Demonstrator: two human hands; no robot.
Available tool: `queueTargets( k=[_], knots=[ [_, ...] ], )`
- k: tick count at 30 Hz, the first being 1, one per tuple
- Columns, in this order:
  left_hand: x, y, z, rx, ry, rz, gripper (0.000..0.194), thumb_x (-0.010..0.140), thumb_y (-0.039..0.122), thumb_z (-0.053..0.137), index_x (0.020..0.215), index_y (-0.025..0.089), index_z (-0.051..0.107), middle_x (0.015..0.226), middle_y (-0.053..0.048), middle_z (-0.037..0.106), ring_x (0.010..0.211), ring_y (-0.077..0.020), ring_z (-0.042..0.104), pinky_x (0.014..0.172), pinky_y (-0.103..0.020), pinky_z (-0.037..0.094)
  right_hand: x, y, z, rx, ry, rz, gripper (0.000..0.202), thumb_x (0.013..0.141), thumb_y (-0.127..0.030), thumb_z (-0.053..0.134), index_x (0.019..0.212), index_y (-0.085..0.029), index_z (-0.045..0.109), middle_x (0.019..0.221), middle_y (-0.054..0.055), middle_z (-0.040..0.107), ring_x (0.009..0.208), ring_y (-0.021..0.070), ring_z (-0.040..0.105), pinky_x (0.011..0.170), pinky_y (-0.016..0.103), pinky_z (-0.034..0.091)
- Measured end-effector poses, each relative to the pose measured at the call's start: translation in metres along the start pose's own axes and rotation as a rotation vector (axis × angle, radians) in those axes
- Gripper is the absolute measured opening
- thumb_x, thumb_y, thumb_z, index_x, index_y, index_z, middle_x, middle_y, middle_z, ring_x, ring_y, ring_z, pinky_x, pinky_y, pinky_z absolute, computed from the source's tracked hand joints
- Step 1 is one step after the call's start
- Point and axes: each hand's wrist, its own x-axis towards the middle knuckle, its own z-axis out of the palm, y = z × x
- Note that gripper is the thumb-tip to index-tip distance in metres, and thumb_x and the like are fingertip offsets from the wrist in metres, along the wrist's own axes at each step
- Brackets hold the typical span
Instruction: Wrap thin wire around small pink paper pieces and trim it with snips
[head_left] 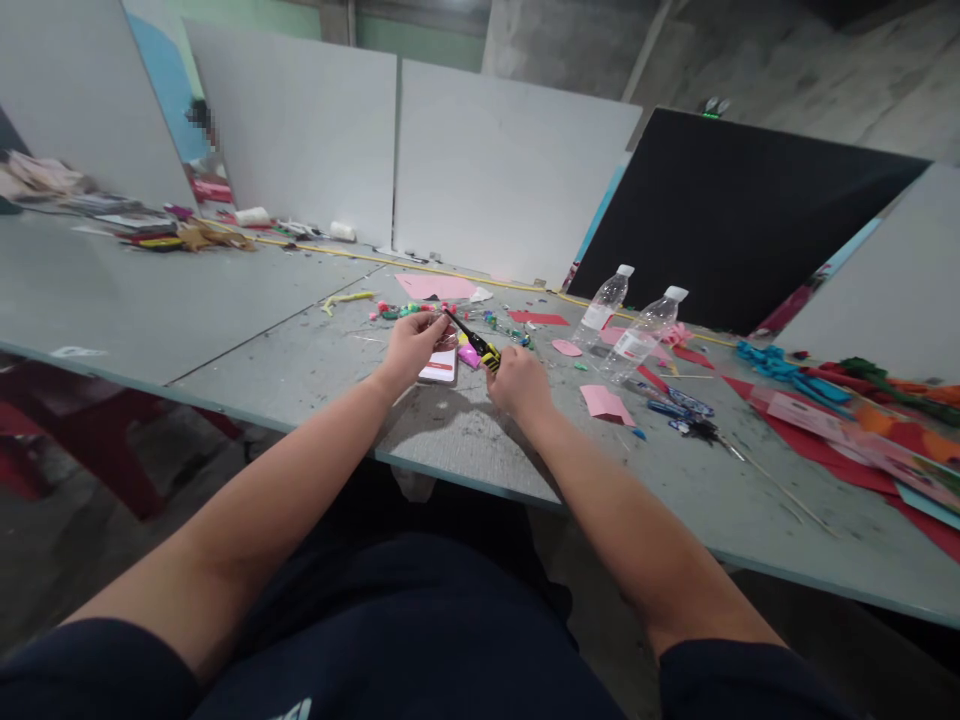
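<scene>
Clasping a yellow-handled tool (480, 343), right hand (521, 383) faces left hand (412, 350) (grip unclear) near table edge (457, 472), open tabletop (214, 318) leftward.

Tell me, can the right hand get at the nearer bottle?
Probably yes: nothing tall stands between the right hand and the bottle, though it would likely have to release its tool first.

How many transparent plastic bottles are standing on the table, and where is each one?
2. The first bottle stands beyond the right hand, to its right; the second bottle stands right of the first, nearer the camera. No others show; some may be hidden.
</scene>
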Motion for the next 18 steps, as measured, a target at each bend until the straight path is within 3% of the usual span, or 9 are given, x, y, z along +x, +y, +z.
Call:
queueTargets(
  k=[4,8,13,18],
  knots=[
    [-0.001,0.001,0.0,0.01,0.008,-0.025,0.019,0.088,0.016,0.075,0.071,0.011,0.066,0.065,-0.001,0.065,0.059,-0.0089,0.064,0.07,-0.026,0.061,0.003,-0.003,-0.001,0.056,-0.019,0.108,0.041,0.102,-0.043,0.054,0.119,-0.009,0.067,0.119,0.024,0.07,0.106,0.0331,0.068,0.085,0.038,0.051],
    [-0.001,0.001,-0.001,0.063,-0.004,-0.064,0.022,0.086,0.022,0.078,0.07,0.013,0.065,0.066,-0.002,0.065,0.06,-0.0112,0.064,0.067,-0.028,0.06,0.012,0.016,0.016,0.101,-0.036,0.225,0.05,0.1,-0.054,0.056,0.114,-0.009,0.071,0.11,0.026,0.073,0.105,0.0357,0.071,0.085,0.041,0.053],
    [0.002,-0.004,-0.004,0.216,-0.028,-0.103,0.019,0.086,0.019,0.072,0.069,0.015,0.065,0.068,-0.004,0.067,0.057,-0.0118,0.061,0.053,-0.022,0.051,0.025,0.06,0.04,0.137,-0.018,0.329,0.049,0.089,-0.049,0.072,0.12,-0.012,0.069,0.108,0.023,0.073,0.101,0.034,0.071,0.085,0.044,0.054],
    [0.003,-0.006,-0.006,0.315,0.009,-0.069,0.018,0.083,0.016,0.071,0.066,0.016,0.064,0.061,-0.001,0.061,0.053,-0.0117,0.058,0.05,-0.022,0.048,0.026,0.069,0.03,0.026,-0.053,0.42,0.059,0.087,-0.042,0.075,0.131,-0.004,0.063,0.128,0.031,0.065,0.122,0.039,0.063,0.099,0.049,0.049]
  ],
)
